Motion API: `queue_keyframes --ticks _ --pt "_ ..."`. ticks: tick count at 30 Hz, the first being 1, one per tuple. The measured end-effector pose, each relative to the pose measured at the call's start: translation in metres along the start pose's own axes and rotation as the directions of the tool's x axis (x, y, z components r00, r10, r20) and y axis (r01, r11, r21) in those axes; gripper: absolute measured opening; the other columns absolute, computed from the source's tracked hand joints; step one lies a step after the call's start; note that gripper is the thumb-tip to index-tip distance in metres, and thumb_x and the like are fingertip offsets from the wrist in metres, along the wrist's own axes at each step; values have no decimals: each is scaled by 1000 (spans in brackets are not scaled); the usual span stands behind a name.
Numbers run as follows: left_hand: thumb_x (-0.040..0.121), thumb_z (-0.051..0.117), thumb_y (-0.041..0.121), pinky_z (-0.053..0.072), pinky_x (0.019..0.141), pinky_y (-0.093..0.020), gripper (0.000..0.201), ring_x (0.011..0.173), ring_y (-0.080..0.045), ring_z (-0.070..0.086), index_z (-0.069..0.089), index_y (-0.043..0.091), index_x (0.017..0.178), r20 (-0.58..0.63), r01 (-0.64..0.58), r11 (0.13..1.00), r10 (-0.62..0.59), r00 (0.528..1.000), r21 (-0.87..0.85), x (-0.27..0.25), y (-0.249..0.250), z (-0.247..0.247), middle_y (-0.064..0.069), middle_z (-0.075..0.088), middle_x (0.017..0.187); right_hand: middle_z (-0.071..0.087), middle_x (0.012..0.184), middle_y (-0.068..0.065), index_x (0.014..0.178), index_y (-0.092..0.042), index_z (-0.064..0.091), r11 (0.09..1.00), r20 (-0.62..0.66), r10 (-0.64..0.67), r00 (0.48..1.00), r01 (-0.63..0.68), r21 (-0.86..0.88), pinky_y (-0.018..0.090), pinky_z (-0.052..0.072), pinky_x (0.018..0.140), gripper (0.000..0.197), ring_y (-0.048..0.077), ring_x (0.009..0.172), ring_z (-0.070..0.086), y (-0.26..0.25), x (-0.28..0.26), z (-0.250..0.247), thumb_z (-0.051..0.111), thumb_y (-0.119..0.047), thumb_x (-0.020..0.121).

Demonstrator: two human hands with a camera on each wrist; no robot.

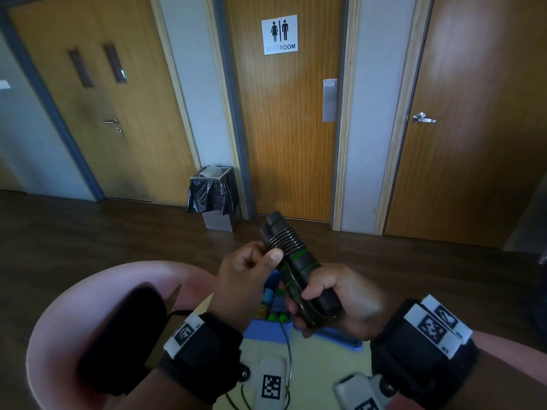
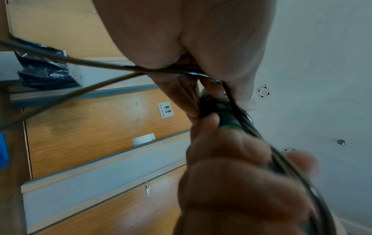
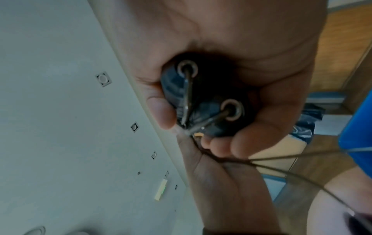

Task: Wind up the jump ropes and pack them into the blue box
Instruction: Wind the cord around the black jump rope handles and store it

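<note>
Right hand point(image 1: 340, 300) clamps paired handles point(image 1: 296, 258); left hand point(image 1: 245, 276) pinches cord point(image 2: 80, 61), partly wound. Loose cord remains; blue box point(image 1: 266, 328) packing pending.

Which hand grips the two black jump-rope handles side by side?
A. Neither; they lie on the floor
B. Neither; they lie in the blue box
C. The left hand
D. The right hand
D: the right hand is wrapped round the paired handles, while the left hand pinches the cord against them.
</note>
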State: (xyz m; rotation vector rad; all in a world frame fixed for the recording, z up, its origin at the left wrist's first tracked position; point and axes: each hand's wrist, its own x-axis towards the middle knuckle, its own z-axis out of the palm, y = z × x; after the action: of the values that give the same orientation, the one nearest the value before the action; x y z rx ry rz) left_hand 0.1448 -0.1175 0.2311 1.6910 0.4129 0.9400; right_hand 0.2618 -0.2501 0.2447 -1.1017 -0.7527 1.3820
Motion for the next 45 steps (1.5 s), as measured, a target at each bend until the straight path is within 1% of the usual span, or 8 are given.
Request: queue_keyframes --ticks 7,16,25,31,35,38,42,45 --pt "90 67 24 40 43 -26 42 46 -17 45 42 8 61 -208 62 985 -95 974 -158 -4 10 15 -2 50 55 58 77 12 100 -4 55 988 129 -47 990 27 154 29 46 57 43 25 62 58 0 1 17 52 -19 60" --pt "70 75 31 37 36 -21 41 29 -18 41 40 12 61 150 235 854 -185 971 -464 1 9 4 -10 43 44 59 82 14 106 -4 58 973 220 -113 969 64 221 32 45 61 49 28 65 61 1 1 17 61 -23 62" --pt "66 73 43 39 39 -17 37 33 -13 50 59 15 46 273 176 911 -73 959 -373 3 11 -5 -4 53 41 59 84 12 114 -2 49 943 365 -104 925 -25 332 30 47 61 47 26 68 64 -2 -5 18 54 -22 72" --pt "63 86 56 43 70 -39 101 74 -37 49 48 -28 105 302 259 786 -97 948 -561 1 16 11 -29 53 68 65 89 15 117 1 47 902 378 -169 910 -11 431 32 55 68 48 28 77 69 6 -1 24 53 -24 77" --pt "73 77 49 34 51 -32 81 53 -21 45 47 -23 96 260 311 778 -195 946 -546 -1 9 8 -12 46 50 69 100 21 116 -2 66 978 249 -23 968 -30 205 34 56 69 53 34 83 70 9 0 12 66 -39 77" --pt "63 84 35 44 52 -34 53 53 -24 50 50 -6 68 88 311 806 -311 946 -504 6 5 1 -16 48 64 70 100 17 107 -12 71 994 -133 -27 991 12 -111 34 53 63 45 28 76 70 1 4 12 78 -37 71" --pt "72 86 26 43 56 -29 54 56 -17 44 40 24 44 -102 235 931 -272 957 -281 9 2 0 -2 39 54 70 96 -8 112 -33 57 749 -262 -204 943 -22 -662 19 50 57 42 4 74 69 -10 18 21 81 -36 77" --pt "75 84 29 35 46 -23 57 47 -10 33 33 23 50 -126 182 973 -200 972 -143 8 0 -4 5 31 50 65 75 3 96 -25 60 554 -189 -286 939 2 -833 33 49 52 22 12 58 60 -6 40 28 68 -22 76"
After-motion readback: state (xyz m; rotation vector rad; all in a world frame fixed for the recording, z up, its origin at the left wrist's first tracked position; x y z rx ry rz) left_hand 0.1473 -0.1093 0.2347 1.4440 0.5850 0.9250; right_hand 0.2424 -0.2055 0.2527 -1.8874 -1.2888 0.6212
